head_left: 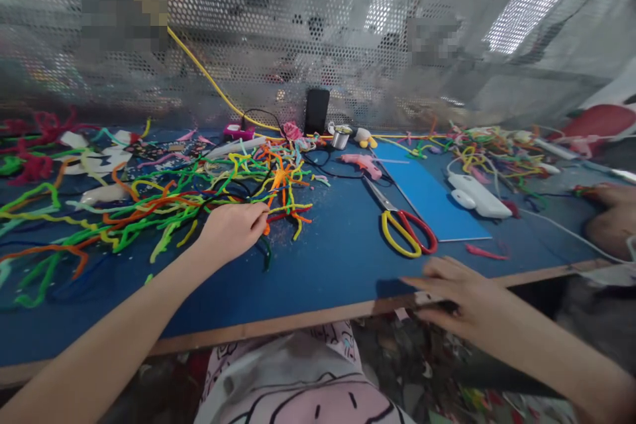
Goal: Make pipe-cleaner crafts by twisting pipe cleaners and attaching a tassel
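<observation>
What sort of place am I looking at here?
Probably a small craft workshop: fuzzy, bendable colored stems are heaped on a blue-topped workbench, with big scissors and a pink glue gun nearby.

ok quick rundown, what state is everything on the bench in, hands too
pipe cleaners at left: loose, tangled
left hand: curled closed, grip hidden
right hand: blurred, index finger extended
scissors: lying flat, blades look closed
pink glue gun: lying down
black phone: propped up, dark
blue board: lying flat
</observation>
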A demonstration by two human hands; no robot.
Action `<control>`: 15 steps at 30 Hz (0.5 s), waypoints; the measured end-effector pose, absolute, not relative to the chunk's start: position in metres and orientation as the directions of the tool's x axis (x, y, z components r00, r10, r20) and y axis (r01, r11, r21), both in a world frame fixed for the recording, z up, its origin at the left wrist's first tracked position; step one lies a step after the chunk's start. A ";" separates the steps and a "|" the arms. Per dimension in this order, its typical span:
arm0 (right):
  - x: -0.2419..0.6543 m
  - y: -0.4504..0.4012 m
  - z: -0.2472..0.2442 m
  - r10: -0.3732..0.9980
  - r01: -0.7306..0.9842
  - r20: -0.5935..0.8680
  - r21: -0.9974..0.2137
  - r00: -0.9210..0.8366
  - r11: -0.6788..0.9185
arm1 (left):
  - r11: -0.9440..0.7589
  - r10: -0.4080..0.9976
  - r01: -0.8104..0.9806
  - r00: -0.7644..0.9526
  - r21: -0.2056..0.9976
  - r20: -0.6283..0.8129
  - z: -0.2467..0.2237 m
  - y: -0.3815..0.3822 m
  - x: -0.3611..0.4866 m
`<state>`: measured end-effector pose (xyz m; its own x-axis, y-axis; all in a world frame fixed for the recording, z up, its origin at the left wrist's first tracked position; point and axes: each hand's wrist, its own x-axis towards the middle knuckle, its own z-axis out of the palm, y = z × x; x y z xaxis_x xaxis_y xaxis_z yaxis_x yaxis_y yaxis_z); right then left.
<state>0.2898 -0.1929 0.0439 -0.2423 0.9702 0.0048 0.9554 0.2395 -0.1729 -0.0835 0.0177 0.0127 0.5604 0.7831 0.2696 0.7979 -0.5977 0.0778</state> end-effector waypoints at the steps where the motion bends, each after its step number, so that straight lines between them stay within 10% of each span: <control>1: 0.280 -0.187 0.038 0.962 0.952 -0.042 -0.166 -0.268 0.258 | -0.593 0.787 0.801 0.555 0.084 0.269 0.013 0.017 -0.083; 15: 0.280 -0.176 0.073 0.951 0.930 -0.128 -0.281 -0.280 0.236 | -0.643 0.742 0.742 0.542 0.191 0.395 0.019 0.013 -0.079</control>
